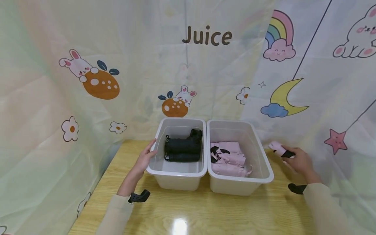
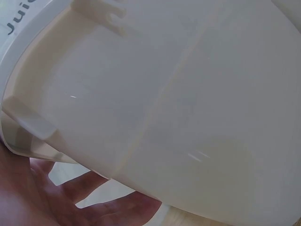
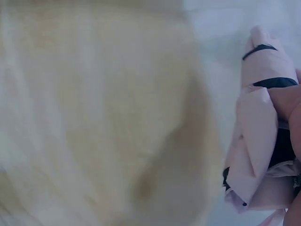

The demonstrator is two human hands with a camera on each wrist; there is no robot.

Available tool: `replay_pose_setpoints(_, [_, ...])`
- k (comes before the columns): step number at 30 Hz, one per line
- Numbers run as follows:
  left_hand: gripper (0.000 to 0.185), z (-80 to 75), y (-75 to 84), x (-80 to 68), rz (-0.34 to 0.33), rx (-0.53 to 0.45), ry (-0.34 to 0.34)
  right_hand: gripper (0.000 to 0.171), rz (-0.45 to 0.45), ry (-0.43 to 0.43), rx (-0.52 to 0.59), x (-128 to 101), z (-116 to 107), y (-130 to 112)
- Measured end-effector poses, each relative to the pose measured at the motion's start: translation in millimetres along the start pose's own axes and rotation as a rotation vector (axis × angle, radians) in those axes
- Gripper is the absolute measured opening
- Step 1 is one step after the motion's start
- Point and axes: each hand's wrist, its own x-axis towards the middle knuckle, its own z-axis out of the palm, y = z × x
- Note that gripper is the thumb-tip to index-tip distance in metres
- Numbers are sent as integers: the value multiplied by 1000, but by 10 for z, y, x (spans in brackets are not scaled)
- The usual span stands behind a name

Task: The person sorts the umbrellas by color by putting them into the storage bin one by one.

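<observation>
I have a folded pink umbrella [image 1: 277, 148] in my right hand [image 1: 297, 160], fingers curled round its black-strapped end, just off the right side of the right bin [image 1: 265, 163] and above the table's right edge. My head view shows only its pink tip poking out past my knuckles. My right wrist view shows the pink folds [image 3: 256, 141] close up, with black bands across them and a black part beneath, and the blurred pale bulk beside it I cannot identify.

My left hand [image 1: 145, 158] lies flat and relaxed against the outer left wall of the left bin [image 1: 179, 173], near its rim, clasping nothing. The left wrist view shows what the head view cannot: my straight fingers [image 2: 99, 200] lying under the white plastic wall [image 2: 178, 108].

From above, the two white bins stand touching side by side toward the far edge of the wooden table [image 1: 188, 212]. The left one holds black umbrellas [image 1: 183, 149], the right one more pink umbrellas [image 1: 230, 160].
</observation>
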Motion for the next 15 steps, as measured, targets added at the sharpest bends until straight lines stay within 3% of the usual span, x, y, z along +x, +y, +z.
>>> replay_pose_setpoints(8, [57, -2, -41, 1, -11, -7, 2, 64, -85, -92, -38, 186, -709, -247])
replay_pose_setpoints(15, [56, -3, -18, 36, -6, -5, 4, 60, -211, -71, -70, 332, -1147, -700])
